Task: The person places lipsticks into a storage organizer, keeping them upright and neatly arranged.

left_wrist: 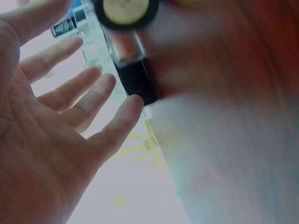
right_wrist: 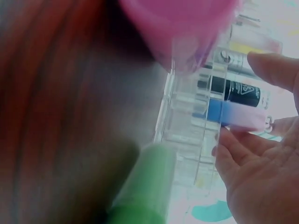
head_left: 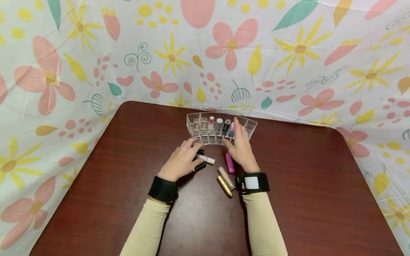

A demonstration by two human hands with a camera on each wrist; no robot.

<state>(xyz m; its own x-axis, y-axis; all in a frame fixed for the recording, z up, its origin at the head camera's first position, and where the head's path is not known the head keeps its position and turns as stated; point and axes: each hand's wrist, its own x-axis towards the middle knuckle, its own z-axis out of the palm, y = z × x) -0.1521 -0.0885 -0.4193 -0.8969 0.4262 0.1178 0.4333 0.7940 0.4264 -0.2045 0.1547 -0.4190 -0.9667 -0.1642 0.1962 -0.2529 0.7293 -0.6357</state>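
A clear acrylic lipstick organizer (head_left: 253, 128) stands at the back of the table with several lipsticks and tubes upright in its back row. My right hand (head_left: 242, 149) is at its right part, fingers beside a pink-and-blue lipstick (right_wrist: 243, 115) in a slot. The thumb stays apart from that lipstick; whether the fingertips touch it I cannot tell. My left hand (head_left: 179, 160) hovers at the organizer's front left, fingers spread and palm bare in the left wrist view. Under it lie a pale tube (head_left: 209, 160) and a black tube (head_left: 200, 167), partly hidden.
On the brown table (head_left: 304, 199), a magenta tube (head_left: 229, 163) lies by the right hand. Nearer me are a beige tube (head_left: 226, 177) and a gold tube (head_left: 224, 186), side by side. A flowered cloth (head_left: 173, 89) hangs behind the table.
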